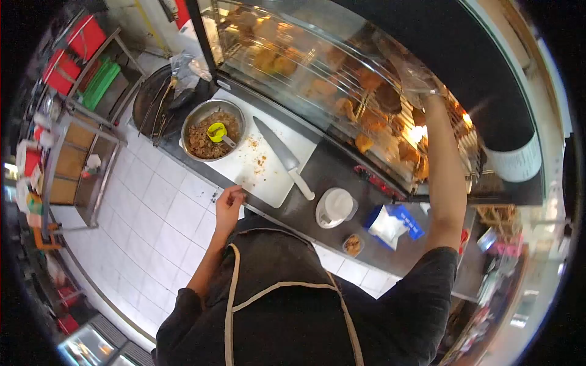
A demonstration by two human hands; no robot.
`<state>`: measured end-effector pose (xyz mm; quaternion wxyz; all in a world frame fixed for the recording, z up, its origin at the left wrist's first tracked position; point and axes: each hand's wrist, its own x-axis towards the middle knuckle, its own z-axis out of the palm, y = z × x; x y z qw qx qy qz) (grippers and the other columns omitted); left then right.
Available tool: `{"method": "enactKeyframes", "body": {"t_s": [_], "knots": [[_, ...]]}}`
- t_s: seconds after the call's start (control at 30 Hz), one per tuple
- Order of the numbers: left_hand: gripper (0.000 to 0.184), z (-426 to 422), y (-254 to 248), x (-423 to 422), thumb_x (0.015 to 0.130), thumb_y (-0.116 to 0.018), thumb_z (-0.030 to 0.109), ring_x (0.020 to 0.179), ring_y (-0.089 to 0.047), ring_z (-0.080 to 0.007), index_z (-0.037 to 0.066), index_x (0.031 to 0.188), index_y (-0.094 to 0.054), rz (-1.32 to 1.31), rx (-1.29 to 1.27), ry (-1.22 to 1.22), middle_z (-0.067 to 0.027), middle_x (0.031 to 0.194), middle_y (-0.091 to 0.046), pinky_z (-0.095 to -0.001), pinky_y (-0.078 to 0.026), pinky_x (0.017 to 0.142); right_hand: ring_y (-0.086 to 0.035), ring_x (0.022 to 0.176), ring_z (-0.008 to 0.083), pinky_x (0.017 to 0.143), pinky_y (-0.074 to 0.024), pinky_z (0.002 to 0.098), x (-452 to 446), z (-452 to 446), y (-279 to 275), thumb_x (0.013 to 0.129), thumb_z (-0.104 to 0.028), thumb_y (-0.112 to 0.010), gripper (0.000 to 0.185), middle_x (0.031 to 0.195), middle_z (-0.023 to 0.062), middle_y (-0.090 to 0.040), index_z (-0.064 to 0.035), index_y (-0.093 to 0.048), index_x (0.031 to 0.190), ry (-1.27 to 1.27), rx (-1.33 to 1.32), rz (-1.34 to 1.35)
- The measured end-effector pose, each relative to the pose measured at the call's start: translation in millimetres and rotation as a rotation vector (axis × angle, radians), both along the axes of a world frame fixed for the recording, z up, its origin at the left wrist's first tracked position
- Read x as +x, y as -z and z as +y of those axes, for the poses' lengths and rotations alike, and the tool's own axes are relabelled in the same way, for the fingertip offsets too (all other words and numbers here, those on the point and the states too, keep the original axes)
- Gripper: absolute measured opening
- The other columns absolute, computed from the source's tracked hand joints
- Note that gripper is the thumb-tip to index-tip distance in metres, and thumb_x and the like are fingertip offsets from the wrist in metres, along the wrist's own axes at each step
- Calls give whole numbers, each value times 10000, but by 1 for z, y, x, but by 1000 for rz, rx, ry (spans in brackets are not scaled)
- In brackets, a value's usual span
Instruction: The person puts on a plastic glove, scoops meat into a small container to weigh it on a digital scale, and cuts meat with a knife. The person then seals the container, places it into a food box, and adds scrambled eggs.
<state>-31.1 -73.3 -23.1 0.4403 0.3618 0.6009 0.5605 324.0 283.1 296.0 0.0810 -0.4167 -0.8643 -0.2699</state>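
My right arm reaches into the lit glass display case (293,67). Clear plastic covers my right hand (415,76), whose fingers are blurred among the browned food pieces (372,119) on wire racks. Close by is a dark round piece (388,99). My left hand (230,200) hovers by the near edge of the white cutting board (244,174), loosely curled, with nothing visible in it. On the board lie a large knife (278,146) with a white handle and brown crumbs. A metal bowl (238,116) of chopped brown food stands there too, holding a yellow measuring scoop (217,132).
On the dark counter are a white kitchen scale (336,207), a small tub of brown food (353,245) and a blue-and-white packet (394,227). A large dark pan (146,100) with tongs stands left of the bowl. Metal shelving (101,171) stands across the tiled floor (152,213).
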Motion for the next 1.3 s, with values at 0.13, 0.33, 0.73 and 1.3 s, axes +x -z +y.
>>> {"method": "enactKeyframes", "body": {"t_s": [0.13,0.33,0.73,1.3], "knots": [[236,-27,-4,-9,910,-552,32,794,-609,-109,-6,1137,-602,2,-20,-169,-66,870,-657,-230,-489,711,-573,1142,222,887,-507,336,1,30,6,858,-105,-589,398,1331,127,-529,-62,-547,1251,87,-153,199],[234,-62,-1,-14,913,-551,38,796,-612,-116,-3,1138,-599,-2,-62,-376,-74,875,-657,-250,-505,724,-571,1142,222,894,-507,334,4,33,12,865,-115,-589,400,1325,128,-532,-55,-539,1257,120,-213,305],[234,-24,-4,-7,926,-549,61,860,-625,-146,-17,1142,-597,26,-59,-273,-71,879,-643,-283,-517,750,-568,1143,221,907,-505,329,6,35,14,878,-134,-590,408,1311,130,-537,-40,-522,1268,152,-242,413],[236,-3,-2,-25,928,-567,75,811,-614,-124,-15,1145,-591,-4,-35,-138,-60,871,-660,-265,-504,763,-564,1144,220,926,-503,323,3,58,18,896,-160,-591,424,1292,133,-544,-20,-498,1285,226,-300,443]]}}
